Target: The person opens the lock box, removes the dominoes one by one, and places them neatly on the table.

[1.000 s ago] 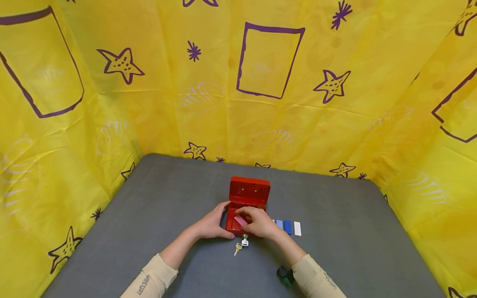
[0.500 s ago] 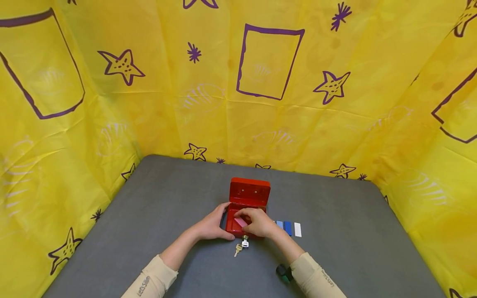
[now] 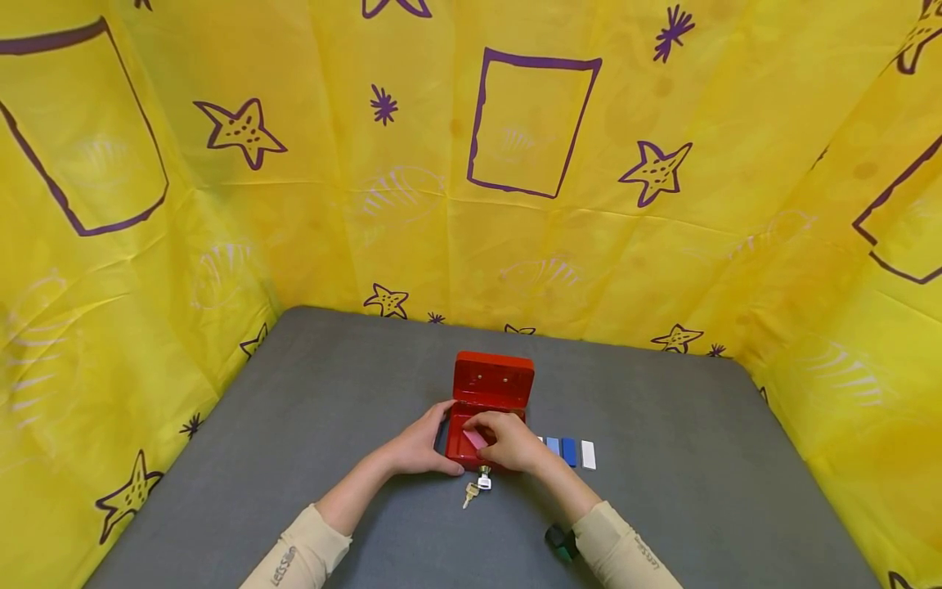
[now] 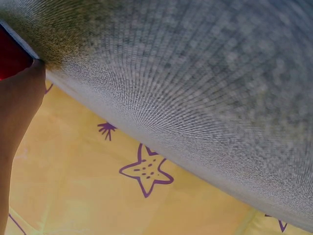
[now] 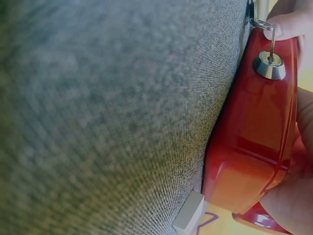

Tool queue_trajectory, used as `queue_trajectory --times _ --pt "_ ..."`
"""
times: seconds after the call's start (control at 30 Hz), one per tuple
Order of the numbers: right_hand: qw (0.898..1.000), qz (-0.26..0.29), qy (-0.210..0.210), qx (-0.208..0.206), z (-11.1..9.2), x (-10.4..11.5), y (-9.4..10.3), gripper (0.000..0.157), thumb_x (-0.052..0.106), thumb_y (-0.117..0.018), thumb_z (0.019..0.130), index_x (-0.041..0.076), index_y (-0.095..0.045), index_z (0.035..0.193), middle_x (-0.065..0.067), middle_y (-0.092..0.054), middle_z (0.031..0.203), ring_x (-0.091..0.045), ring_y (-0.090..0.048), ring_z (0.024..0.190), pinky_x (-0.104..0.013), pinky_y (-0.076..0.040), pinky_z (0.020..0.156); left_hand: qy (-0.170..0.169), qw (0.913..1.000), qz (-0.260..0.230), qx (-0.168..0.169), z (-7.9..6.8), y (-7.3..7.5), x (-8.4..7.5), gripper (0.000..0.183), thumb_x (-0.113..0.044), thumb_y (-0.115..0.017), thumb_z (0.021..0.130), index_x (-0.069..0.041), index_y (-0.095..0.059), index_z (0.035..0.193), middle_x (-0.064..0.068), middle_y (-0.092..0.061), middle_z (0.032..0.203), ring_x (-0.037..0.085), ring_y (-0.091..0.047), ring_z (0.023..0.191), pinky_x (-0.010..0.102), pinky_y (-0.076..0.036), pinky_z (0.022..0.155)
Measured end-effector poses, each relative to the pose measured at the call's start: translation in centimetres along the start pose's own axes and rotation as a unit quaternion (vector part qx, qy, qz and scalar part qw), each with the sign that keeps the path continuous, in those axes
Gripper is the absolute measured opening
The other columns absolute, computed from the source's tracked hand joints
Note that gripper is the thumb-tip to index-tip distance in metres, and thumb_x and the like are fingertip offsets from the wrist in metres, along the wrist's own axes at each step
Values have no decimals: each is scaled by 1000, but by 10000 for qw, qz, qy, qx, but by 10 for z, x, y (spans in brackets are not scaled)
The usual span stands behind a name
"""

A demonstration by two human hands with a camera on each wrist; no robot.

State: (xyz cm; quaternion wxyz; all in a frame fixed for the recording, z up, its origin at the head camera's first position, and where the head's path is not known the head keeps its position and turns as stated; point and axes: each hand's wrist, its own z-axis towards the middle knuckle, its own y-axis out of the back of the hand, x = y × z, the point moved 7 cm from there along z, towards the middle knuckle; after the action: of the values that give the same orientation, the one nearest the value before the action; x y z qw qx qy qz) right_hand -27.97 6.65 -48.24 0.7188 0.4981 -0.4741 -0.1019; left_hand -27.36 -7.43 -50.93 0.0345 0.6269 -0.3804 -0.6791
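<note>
A small red metal cash box (image 3: 493,380) stands on the grey table with its lid raised. My left hand (image 3: 418,446) holds the box by its left side, thumb at the front corner and fingers toward the back. Inside, my right hand (image 3: 511,442) pinches a pink block (image 3: 474,439), low over the box floor. In the right wrist view a key sits in the round lock (image 5: 270,66) on the box front, and the left thumb (image 5: 288,24) lies beside the key ring. A second key (image 3: 471,493) hangs from that ring onto the table.
Right of the box lie a light blue block (image 3: 553,445), a dark blue block (image 3: 569,451) and a white block (image 3: 588,455); another pale one is partly hidden by the right hand. A dark object (image 3: 561,541) shows beside the right sleeve. Yellow patterned cloth (image 3: 397,221) encloses the table.
The pink block has shifted very slightly within the box under the right hand over the last second. The left hand keeps its hold on the box.
</note>
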Motion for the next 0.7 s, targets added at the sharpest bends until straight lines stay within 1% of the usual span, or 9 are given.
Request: queue_trajectory --times 0.1,0.27,0.47,0.57,0.7 --pt "10000 -43 19 -37 -1 1 0 41 9 -77 81 7 -66 120 -7 -67 116 -23 -60 102 -42 -51 92 43 10000 3 24 0 0 0 103 -29 -86 69 -7 -26 150 13 -38 146 31 -39 131 56 -34 107" --pt "9999 66 -118 -83 -3 -1 2 46 15 -78 82 7 -63 125 -7 -65 119 -23 -59 103 -42 -51 92 53 10000 -31 20 0 0 -1 102 -29 -86 70 -7 -26 150 13 -38 146 31 -39 131 56 -33 107" --pt "9982 544 -125 -222 -6 -1 6 49 14 -77 83 3 -60 127 -11 -64 120 -27 -62 105 -41 -53 90 -11 10000 -29 -22 1 1 -1 102 -28 -86 70 -5 -27 149 15 -39 145 33 -40 129 57 -34 106" --pt "9957 854 -155 -322 -8 -2 8 50 11 -77 82 0 -58 128 -13 -64 119 -29 -63 104 -42 -53 88 -36 10000 -7 -26 1 1 -1 101 -28 -86 70 -4 -27 149 15 -39 144 33 -41 129 57 -34 106" --pt "9917 1180 -288 -432 -10 -5 10 54 11 -77 82 -1 -56 130 -15 -64 119 -30 -64 104 -42 -53 88 25 10000 -22 9 1 0 0 102 -29 -86 70 -6 -26 149 14 -39 145 32 -40 130 56 -35 106"
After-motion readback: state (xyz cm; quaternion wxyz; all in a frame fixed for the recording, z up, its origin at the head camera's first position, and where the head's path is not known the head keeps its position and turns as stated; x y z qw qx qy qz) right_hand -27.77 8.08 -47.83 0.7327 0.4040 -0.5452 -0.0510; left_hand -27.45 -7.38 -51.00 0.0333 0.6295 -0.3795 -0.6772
